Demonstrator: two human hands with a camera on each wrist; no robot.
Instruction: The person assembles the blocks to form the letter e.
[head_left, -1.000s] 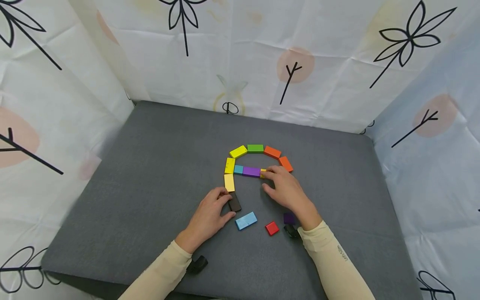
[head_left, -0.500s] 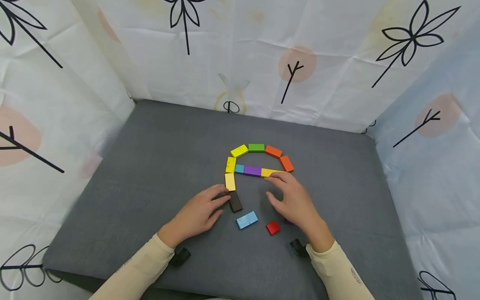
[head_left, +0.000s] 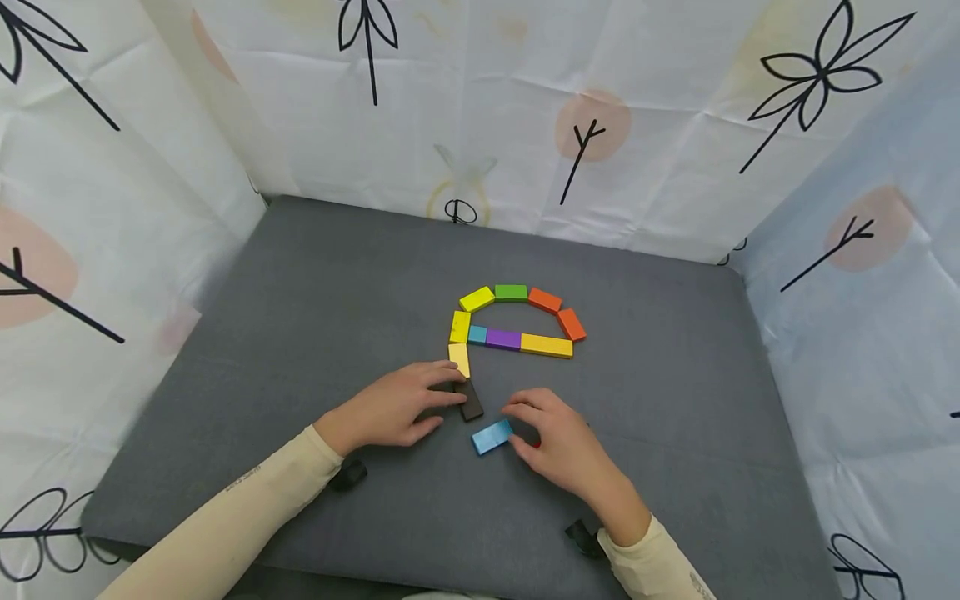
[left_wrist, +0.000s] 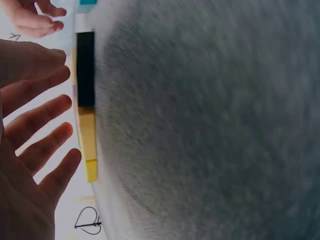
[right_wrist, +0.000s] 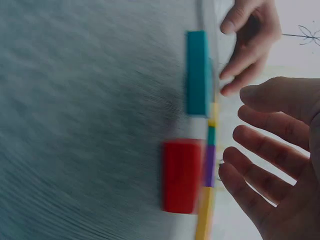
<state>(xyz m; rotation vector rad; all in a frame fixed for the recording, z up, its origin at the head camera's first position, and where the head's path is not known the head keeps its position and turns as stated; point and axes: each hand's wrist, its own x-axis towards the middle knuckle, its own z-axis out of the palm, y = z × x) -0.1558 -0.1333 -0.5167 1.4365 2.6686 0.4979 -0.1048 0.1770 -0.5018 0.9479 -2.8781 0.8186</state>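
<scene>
In the head view my left hand [head_left: 397, 406] has its fingers extended, fingertips over the dark brown block [head_left: 470, 402] and the end of the pale yellow block [head_left: 460, 359]. The left wrist view shows this left hand [left_wrist: 37, 125] with fingers loosely spread beside the dark block [left_wrist: 85, 69]. My right hand [head_left: 558, 442] has its thumb and index finger apart at the right end of the light blue block [head_left: 491, 437]. A red block [right_wrist: 181, 176] lies below the right fingers in the right wrist view; the right hand mostly hides it from the head view.
An arch of yellow, green [head_left: 512, 292] and orange [head_left: 572, 324] blocks stands beyond the hands on the grey table [head_left: 337, 283]. Inside it runs a row of teal, purple [head_left: 503, 339] and long golden yellow [head_left: 547, 346] blocks. Patterned white cloth [head_left: 487, 108] hangs around the table.
My right hand has left the long yellow block and come nearer, to the light blue block. My left forearm has swung outward, while the left fingertips stay around the dark block.
</scene>
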